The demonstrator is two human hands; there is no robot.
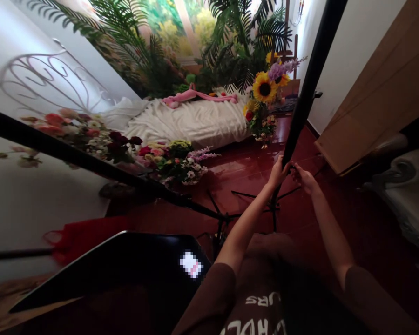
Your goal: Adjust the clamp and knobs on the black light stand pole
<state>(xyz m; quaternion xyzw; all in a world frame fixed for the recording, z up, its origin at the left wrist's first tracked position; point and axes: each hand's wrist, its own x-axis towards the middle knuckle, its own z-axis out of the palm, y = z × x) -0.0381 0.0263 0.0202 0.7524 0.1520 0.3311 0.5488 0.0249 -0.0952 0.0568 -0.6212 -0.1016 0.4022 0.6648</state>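
Note:
A black tripod stand [302,100] rises from the floor and leans toward the upper right. My left hand [278,173] is wrapped round its pole, low down above the spread legs. Beside it, my right hand [303,177] is closed at a small dark part on the right side of the pole, which looks like a locking knob. The fingers hide most of that part. A second black stand [108,170] slants across from the left edge, its legs standing left of the first stand's.
A cream-draped bed [195,123] bears a pink plush toy [185,97]. Artificial flowers [181,160] and sunflowers [264,87] flank it. A dark glossy panel [125,265] stands at lower left near a red bag [87,232]. A wooden board [366,88] and carved sofa [412,186] are at right.

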